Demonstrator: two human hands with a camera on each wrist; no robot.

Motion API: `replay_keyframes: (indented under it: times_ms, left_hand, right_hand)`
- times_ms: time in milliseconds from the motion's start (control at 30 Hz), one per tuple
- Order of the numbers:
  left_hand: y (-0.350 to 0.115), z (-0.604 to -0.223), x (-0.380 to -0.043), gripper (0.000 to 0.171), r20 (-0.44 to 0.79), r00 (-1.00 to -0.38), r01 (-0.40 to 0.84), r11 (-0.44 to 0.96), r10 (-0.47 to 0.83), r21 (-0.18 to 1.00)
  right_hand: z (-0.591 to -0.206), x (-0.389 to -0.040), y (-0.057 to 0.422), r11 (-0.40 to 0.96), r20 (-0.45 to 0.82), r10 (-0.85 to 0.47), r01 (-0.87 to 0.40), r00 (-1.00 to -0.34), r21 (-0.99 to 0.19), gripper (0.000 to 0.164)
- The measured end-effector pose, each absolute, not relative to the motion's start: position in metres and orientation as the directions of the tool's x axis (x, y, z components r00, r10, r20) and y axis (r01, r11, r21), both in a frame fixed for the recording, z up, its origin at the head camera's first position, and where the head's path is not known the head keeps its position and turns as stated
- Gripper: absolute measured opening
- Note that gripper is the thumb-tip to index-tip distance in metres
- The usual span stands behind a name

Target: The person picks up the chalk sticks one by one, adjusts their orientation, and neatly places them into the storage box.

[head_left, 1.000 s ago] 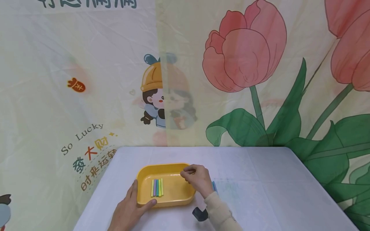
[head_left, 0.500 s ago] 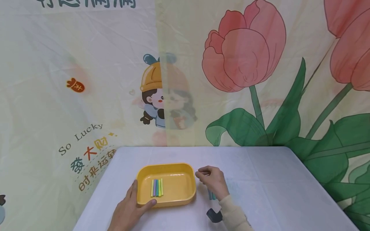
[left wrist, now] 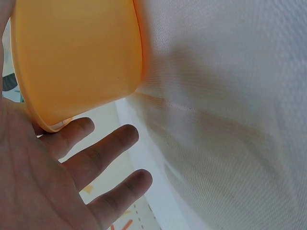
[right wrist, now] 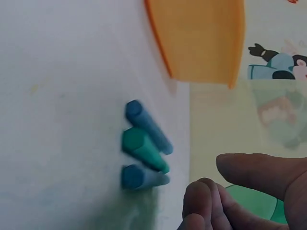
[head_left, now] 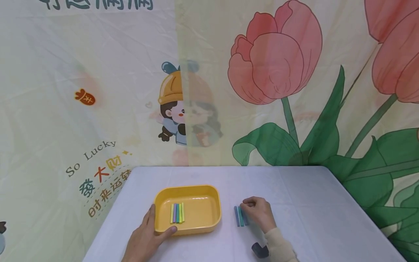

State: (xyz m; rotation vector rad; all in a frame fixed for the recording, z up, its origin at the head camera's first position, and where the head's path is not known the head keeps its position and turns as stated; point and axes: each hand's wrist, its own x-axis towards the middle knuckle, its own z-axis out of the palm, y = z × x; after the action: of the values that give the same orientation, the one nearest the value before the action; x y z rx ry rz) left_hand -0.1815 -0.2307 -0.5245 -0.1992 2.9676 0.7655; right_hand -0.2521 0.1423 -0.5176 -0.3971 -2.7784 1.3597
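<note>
A yellow tray (head_left: 204, 209) sits on the table with several chalk sticks (head_left: 177, 213) in yellow, purple and green side by side in its left half. My left hand (head_left: 144, 233) rests at its near left corner, thumb over the front rim, the other fingers straight and spread in the left wrist view. To the right of the tray lie a green chalk stick (right wrist: 144, 148) and two blue ones, an upper (right wrist: 147, 125) and a lower (right wrist: 141, 177). My right hand (head_left: 260, 213) hovers beside them, fingers bent, thumb apart from the fingertips, nothing between.
A white cloth covers the table (head_left: 301, 218). Behind it hangs a printed curtain (head_left: 203, 153) with tulips and cartoon figures. A dark strap piece (head_left: 260, 250) shows at the right sleeve (head_left: 279, 243).
My right hand has moved right and down, from over the tray's right side to the blue and green chalk sticks, which are now more visible. The left hand and tray have stayed put.
</note>
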Motion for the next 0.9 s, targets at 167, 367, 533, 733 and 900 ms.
replay_keyframes:
  times_ms: [167, 367, 533, 733, 900]
  left_hand:
    - [-0.231, -0.526, -0.182, 0.136, -0.105, -0.989, -0.144, 0.867, -0.107, 0.477]
    - [-0.231, -0.526, -0.182, 0.136, -0.105, -0.988, -0.146, 0.866, -0.109, 0.478]
    - [-0.232, -0.526, -0.181, 0.136, -0.101, -0.989, -0.142, 0.866, -0.106, 0.480]
    - [-0.232, -0.527, -0.181, 0.136, -0.088, -0.990, -0.136, 0.868, -0.106, 0.477]
    - [-0.232, -0.526, -0.181, 0.136, -0.075, -0.992, -0.126, 0.871, -0.103, 0.476]
  right_hand:
    - [-0.527, -0.250, 0.150, 0.622, -0.094, 0.213, 0.209, -0.973, -0.755, 0.023]
    - [-0.533, -0.249, 0.149, 0.682, -0.107, 0.169, 0.195, -0.980, -0.704, 0.023]
    - [-0.534, -0.251, 0.144, 0.722, -0.110, 0.186, 0.212, -0.976, -0.658, 0.021]
    - [-0.534, -0.253, 0.135, 0.756, -0.098, 0.217, 0.231, -0.971, -0.612, 0.019]
    - [-0.532, -0.253, 0.132, 0.763, -0.085, 0.223, 0.228, -0.971, -0.604, 0.017]
